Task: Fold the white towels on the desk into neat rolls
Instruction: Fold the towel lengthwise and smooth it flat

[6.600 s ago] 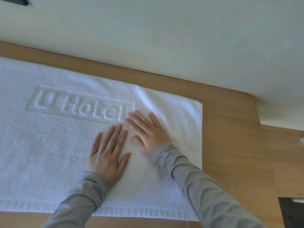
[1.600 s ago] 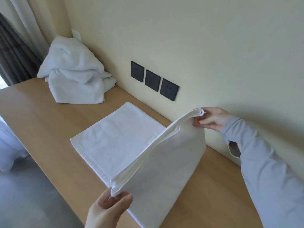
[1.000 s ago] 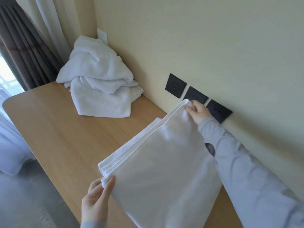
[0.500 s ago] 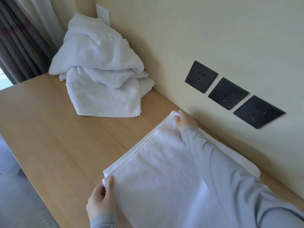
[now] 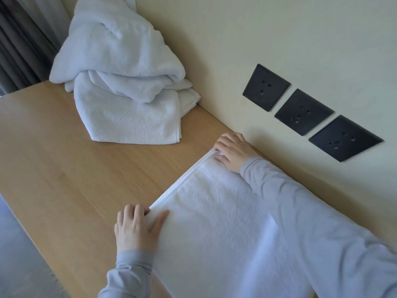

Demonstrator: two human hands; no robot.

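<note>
Head view: the folded towel (image 5: 214, 214) is lying flat on the tabletop (image 5: 71, 168); my left hand (image 5: 135, 230) and right hand (image 5: 233, 151) are pinching its end corners. I am judging it soft, limp and light, so gripping both corners suits rolling.

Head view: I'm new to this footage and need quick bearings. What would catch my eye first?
A folded white towel lies flat on the wooden desk, the left hand gripping its near corner and the right hand its far corner by the wall. Beyond it a heap of white towels sits against the wall, and three black sockets line the wall at right.
</note>
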